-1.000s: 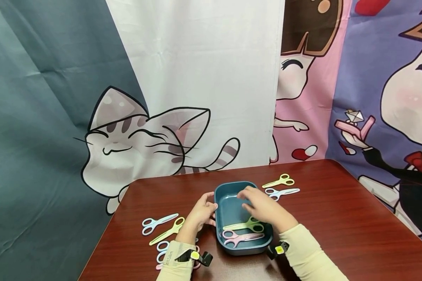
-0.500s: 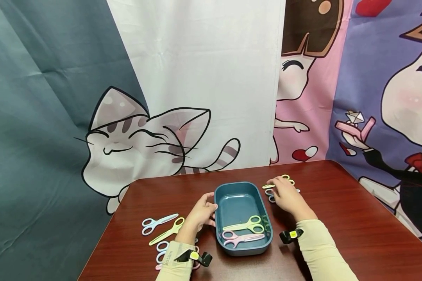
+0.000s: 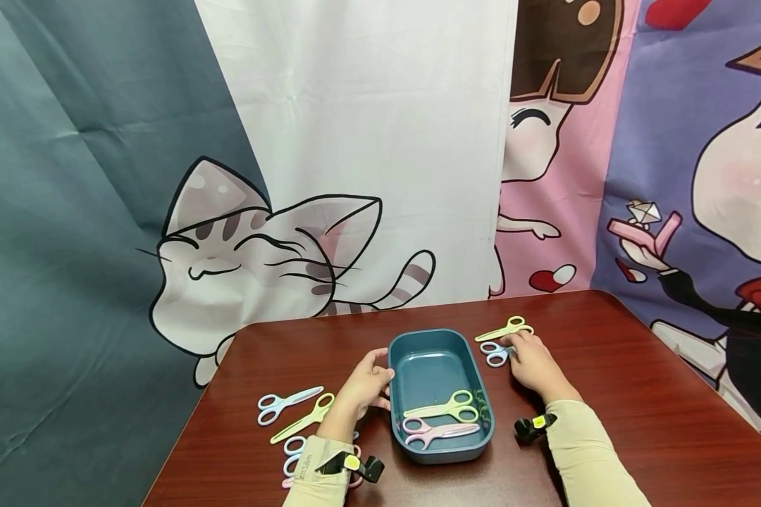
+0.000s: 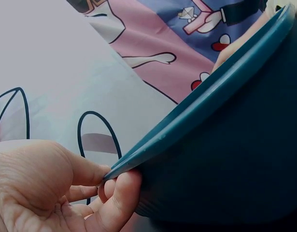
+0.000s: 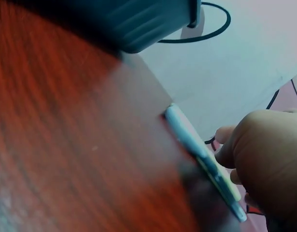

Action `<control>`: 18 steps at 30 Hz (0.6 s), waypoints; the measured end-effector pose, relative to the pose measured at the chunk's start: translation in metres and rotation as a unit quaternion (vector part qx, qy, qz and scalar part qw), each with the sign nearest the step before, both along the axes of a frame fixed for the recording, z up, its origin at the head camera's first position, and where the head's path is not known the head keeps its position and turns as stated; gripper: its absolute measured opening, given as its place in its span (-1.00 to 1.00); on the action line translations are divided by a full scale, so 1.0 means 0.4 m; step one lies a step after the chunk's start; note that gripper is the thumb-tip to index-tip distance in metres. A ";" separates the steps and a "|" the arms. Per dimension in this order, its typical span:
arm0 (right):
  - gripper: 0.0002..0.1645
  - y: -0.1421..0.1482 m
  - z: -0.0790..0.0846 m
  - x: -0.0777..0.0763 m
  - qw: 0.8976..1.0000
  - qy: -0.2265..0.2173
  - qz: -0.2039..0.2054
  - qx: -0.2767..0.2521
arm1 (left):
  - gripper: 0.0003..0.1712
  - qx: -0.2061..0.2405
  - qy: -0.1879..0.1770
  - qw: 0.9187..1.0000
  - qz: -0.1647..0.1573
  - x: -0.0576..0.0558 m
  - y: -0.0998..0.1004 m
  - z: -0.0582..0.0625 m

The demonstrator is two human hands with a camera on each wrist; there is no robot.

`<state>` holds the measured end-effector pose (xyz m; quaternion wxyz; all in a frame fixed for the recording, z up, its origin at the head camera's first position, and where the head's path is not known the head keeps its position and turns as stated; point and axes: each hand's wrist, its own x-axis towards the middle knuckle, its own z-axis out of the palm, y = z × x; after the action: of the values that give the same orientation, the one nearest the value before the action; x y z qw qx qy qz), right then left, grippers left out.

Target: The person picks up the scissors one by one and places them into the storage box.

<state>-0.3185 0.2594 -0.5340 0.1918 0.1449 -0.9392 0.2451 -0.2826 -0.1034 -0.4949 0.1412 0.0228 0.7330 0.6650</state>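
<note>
A dark blue rectangular storage box [image 3: 440, 455] sits on the table. My left hand [image 3: 363, 387] pinches its left rim, the thumb on the edge and fingers curled below, as the left wrist view shows. Inside lie green scissors [image 3: 444, 407] and pink scissors [image 3: 436, 431]. To the right of the box, my right hand [image 3: 537, 365] reaches down over the blades of light-blue scissors [image 3: 497, 355]; its fingers partly hide them. In the right wrist view these scissors [image 5: 184, 130] lie flat, close to the fingers; whether they are pinched is unclear. Yellow-green scissors [image 3: 507, 328] lie just behind.
Left of the box lie blue scissors [image 3: 287, 404], yellow-green scissors [image 3: 301, 420] and more blue and pink ones, partly hidden under the left forearm. The reddish-brown table [image 3: 615, 380] ends at a printed cloth backdrop [image 3: 380, 141].
My right hand has moved from above the box rightward to the light-blue scissors and settled lower over their blades. The left hand has stayed on the rim.
</note>
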 end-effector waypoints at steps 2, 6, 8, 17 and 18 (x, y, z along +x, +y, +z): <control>-0.71 0.002 -0.008 -0.001 1.000 0.002 -0.002 0.001 | -0.37 0.002 0.002 1.000 -0.001 0.001 0.000 0.000; -0.69 0.005 -0.021 -0.006 1.000 0.001 -0.008 0.007 | -0.37 0.003 0.003 1.000 -0.002 0.001 0.002 0.001; -0.68 0.007 -0.026 -0.008 1.000 -0.001 -0.014 0.008 | -0.37 0.001 0.004 1.000 -0.002 0.001 0.002 0.003; -0.74 0.011 -0.039 -0.012 0.999 -0.014 -0.030 0.022 | -0.38 0.003 0.003 1.000 -0.001 0.000 0.002 0.002; -0.75 0.011 -0.039 -0.013 0.999 -0.015 -0.032 0.023 | -0.38 0.003 0.002 1.000 -0.001 0.000 0.002 0.002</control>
<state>-0.3235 0.2639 -0.5496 0.1820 0.1155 -0.9516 0.2192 -0.2826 -0.1028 -0.4941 0.1403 0.0253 0.7312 0.6671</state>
